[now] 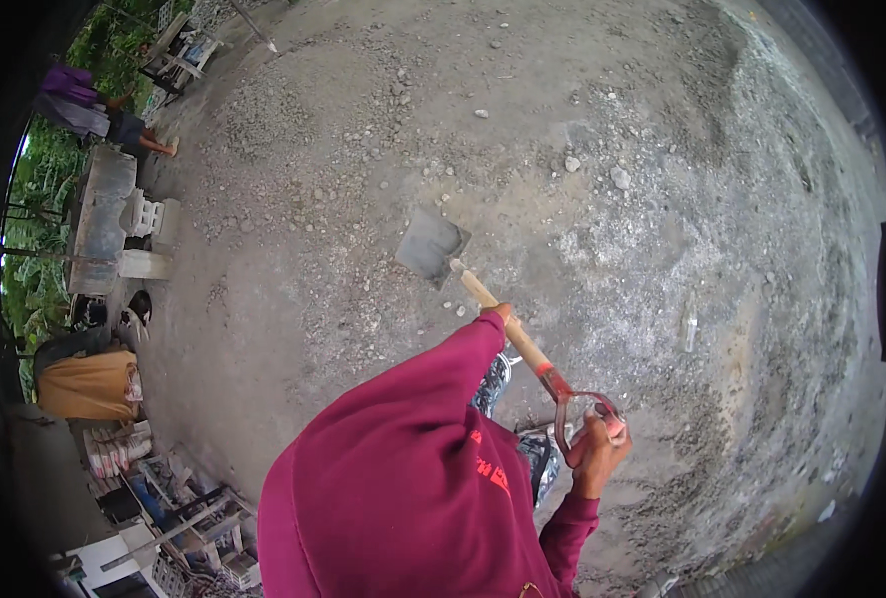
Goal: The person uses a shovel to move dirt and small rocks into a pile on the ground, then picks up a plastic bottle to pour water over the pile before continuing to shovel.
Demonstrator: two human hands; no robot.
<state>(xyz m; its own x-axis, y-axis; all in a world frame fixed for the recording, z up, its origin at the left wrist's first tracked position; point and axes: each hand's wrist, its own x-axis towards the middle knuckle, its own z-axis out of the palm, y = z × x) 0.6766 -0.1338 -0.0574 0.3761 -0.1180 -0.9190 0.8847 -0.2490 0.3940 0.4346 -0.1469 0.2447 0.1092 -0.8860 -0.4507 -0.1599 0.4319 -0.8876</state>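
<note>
A shovel (523, 344) with a flat grey square blade (425, 242), a pale wooden shaft and a red D-shaped handle slants across the middle of the head view. Its blade is over the gravelly ground, and I cannot tell whether it touches. My left hand (504, 312) is closed round the shaft below the blade's socket, mostly hidden by my maroon sleeve (433, 369). At the other end, my right hand (598, 453) grips the D-handle, fingers wrapped over its crossbar. The blade seems to carry little or no material.
Grey dirt with loose stones (619, 177) spreads all round. A clear bottle (691, 331) lies to the right. At the far left are a person in purple (72, 88), a worn table (104, 214), an orange cloth (89, 386) and piled scrap wood (198, 528).
</note>
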